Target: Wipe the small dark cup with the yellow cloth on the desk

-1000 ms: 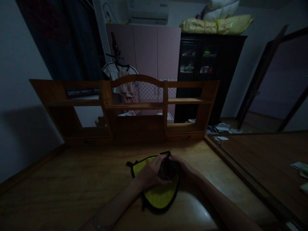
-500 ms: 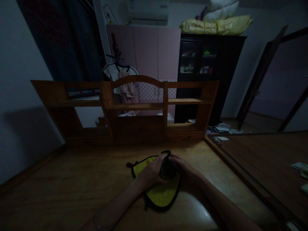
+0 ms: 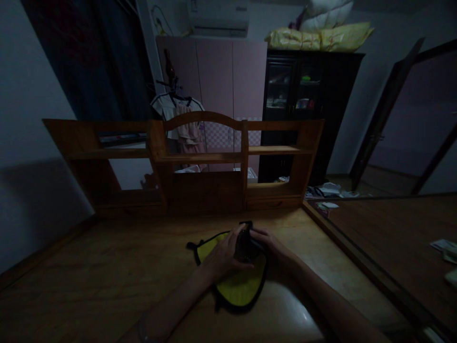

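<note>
Between far and near edges of the glossy tan wooden surface, well in from its left edge: yellow, black-edged, fabric-like piece lying flat. Above it, left hand curled round a dark, shiny, rounded object, right hand with fingers at the object's right side, whether gripping or only touching cannot tell. Judgement: left hold best firm but unsqueezed, object low and steady, right fingers light, clear of the left thumb.
</note>
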Demonstrator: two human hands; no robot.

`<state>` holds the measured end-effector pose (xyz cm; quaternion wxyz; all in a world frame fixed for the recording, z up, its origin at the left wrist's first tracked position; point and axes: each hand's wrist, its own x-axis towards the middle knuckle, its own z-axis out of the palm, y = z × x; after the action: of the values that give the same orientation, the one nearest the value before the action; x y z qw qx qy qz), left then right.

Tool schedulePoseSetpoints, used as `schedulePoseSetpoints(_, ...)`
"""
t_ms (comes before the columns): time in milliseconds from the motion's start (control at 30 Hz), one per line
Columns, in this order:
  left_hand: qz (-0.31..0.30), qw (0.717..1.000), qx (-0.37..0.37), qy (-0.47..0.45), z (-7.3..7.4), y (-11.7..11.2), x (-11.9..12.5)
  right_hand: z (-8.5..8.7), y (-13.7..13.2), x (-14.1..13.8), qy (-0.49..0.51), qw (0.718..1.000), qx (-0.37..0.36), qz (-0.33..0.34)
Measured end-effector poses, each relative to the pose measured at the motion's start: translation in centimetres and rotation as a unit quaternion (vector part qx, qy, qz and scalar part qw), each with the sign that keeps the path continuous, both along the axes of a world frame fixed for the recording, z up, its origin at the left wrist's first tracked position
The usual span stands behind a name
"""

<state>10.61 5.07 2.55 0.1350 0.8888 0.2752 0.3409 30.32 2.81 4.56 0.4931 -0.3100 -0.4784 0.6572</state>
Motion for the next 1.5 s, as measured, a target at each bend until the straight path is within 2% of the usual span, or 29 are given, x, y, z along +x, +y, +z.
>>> schedulePoseSetpoints(100,0.015,1.000,-0.010,-0.015,-0.1,0.1,0.0,0.3,-0.4,-0.2,0.035,0.998,-0.042,0.022)
schedulePoseSetpoints(233,0.048,0.997,-0.044,-0.052,0.5,-0.2,0.0,0.7,-0.9,-0.3,0.083,0.993,-0.083,0.016)
schedulePoseSetpoints(467,0.072,0.989,-0.082,-0.097,0.9,-0.4,-0.1,0.6,-0.2,0.1,0.081,0.993,-0.089,0.001)
schedulePoseSetpoints(600,0.083,0.989,-0.067,-0.103,0.8,-0.3,-0.1,0.8,-0.8,-0.2,0.125,0.987,-0.097,0.014)
schedulePoseSetpoints(800,0.092,0.990,-0.003,-0.102,1.1,-0.5,0.1,1.6,-1.0,-0.2,0.092,0.993,-0.066,0.018)
schedulePoseSetpoints(933,0.117,0.987,-0.019,-0.110,1.1,-0.5,0.0,1.6,-0.6,0.1,0.049,0.998,-0.025,0.015)
schedulePoseSetpoints(1100,0.132,0.984,-0.041,-0.114,1.2,-0.5,-0.1,1.2,-0.3,0.5,0.010,1.000,-0.014,-0.004)
schedulePoseSetpoints(1333,0.132,0.982,-0.055,-0.126,1.5,-0.5,-0.1,1.3,-0.3,0.4,0.014,1.000,0.008,0.017)
schedulePoseSetpoints(1500,0.125,0.983,-0.048,-0.127,1.5,-0.4,-0.2,0.8,-0.1,0.5,0.005,1.000,-0.003,-0.007)
